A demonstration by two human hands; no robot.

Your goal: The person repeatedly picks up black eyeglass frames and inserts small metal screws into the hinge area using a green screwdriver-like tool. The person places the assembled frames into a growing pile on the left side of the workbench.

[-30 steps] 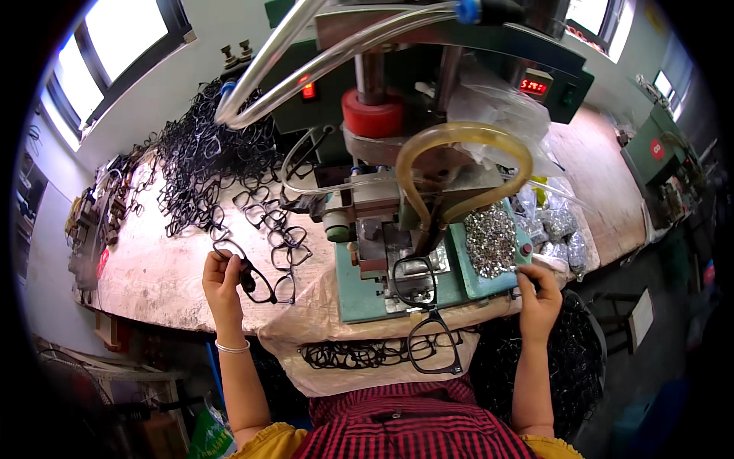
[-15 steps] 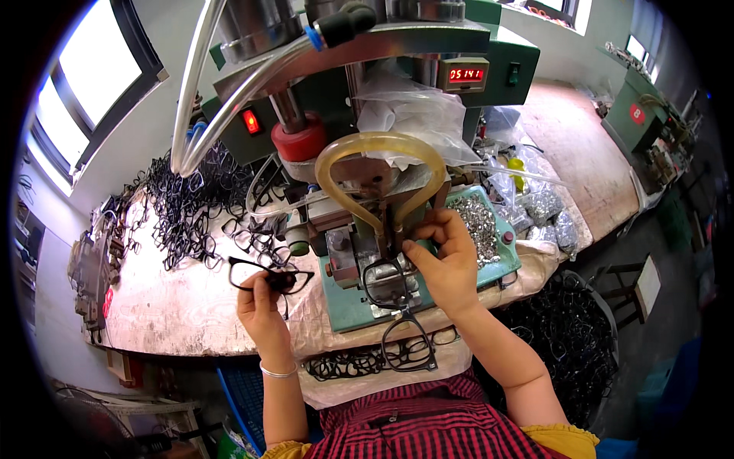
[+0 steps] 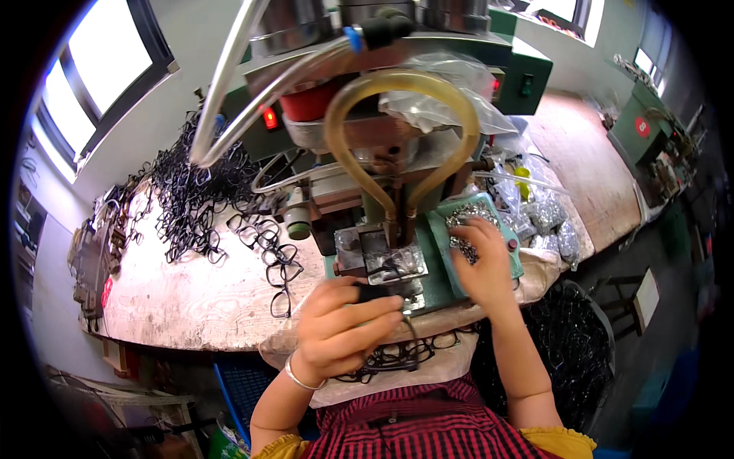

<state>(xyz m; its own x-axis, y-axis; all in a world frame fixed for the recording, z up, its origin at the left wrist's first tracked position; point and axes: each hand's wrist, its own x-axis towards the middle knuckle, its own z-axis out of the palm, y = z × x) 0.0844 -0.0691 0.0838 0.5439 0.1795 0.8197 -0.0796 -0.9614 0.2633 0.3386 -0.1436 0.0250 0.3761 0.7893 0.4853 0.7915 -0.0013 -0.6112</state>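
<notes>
My left hand (image 3: 344, 325) is closed on a black eyeglass frame (image 3: 411, 336) in front of the press; one finger wears a black cover. Fingers and blur hide part of the frame. Just beyond, a metal fixture (image 3: 413, 260) sits under the press head, with a dark curved piece on it. My right hand (image 3: 485, 268) reaches over the green tray (image 3: 514, 264), its bent fingers at the small metal parts (image 3: 483, 205). Thumb and fingers look apart, and I make out nothing between them.
A looped yellowish tube (image 3: 468, 115) arches over the fixture. Many black eyeglass frames (image 3: 191, 199) lie heaped at left, with more along the front edge. Bags of metal parts (image 3: 547, 214) lie beyond the tray. A big tub of dark frames (image 3: 562, 344) stands right, below the table.
My left hand has come right, to the front of the fixture. My right hand has left the press for the tray. The frame hanging at the press is no longer there. The view has shifted.
</notes>
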